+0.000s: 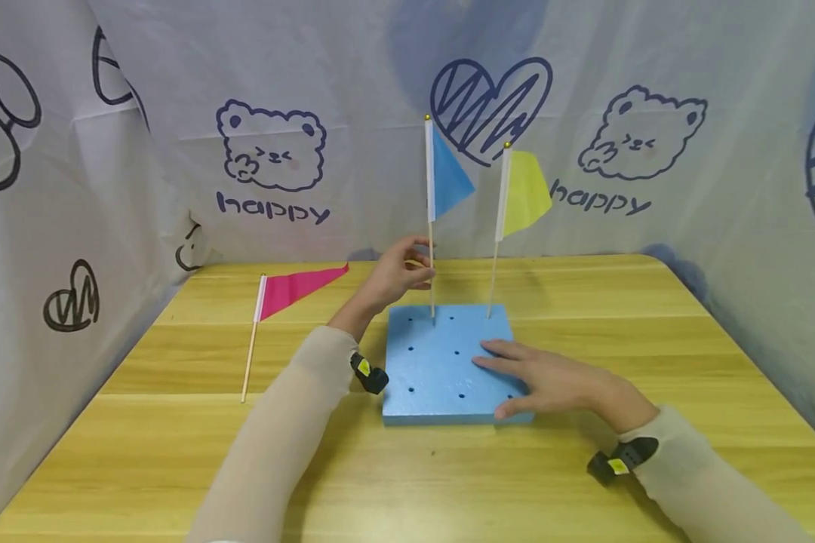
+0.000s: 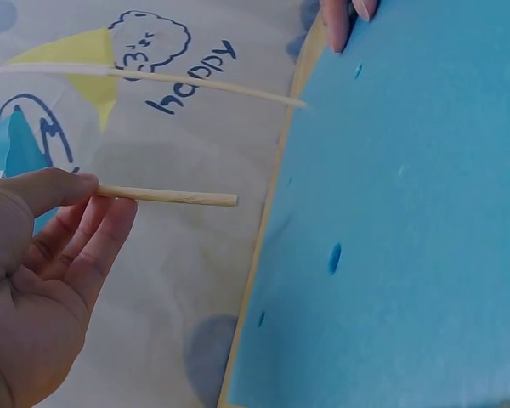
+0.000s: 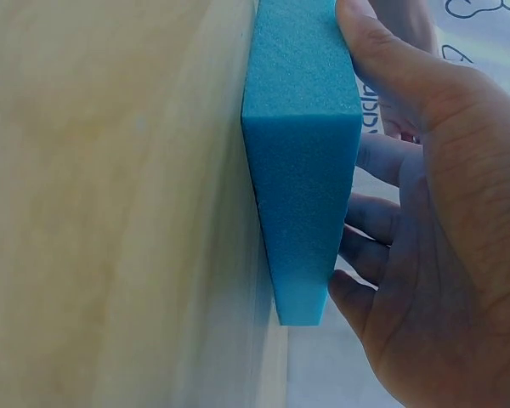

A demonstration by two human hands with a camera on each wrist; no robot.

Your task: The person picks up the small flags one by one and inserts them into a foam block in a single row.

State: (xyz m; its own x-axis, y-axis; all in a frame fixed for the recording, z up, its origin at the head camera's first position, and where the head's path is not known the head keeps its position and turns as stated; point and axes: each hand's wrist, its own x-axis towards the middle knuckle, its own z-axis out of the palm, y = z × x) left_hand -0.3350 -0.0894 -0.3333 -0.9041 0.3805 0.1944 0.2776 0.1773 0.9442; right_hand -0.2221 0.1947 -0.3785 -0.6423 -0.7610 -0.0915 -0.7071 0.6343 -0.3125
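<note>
My left hand (image 1: 397,271) pinches the thin wooden stick of a blue triangular flag (image 1: 450,181) between thumb and fingertips, holding it upright over the back of a light blue foam board (image 1: 435,373). In the left wrist view, the bare lower end of the stick (image 2: 170,196) juts past the fingers and stands apart from the board. A yellow flag (image 1: 524,196) stands in the board's back right part, tilted slightly right. With fingers spread, my right hand (image 1: 550,381) rests on the board's right side; the right wrist view shows its fingertips at the foam (image 3: 302,170).
To the left, a pink pennant (image 1: 295,292) on a wooden stick lies on the wooden table (image 1: 143,452). Several small holes dot the board's top. A white cloth (image 1: 373,173) with bear and heart drawings hangs behind the table and along its sides.
</note>
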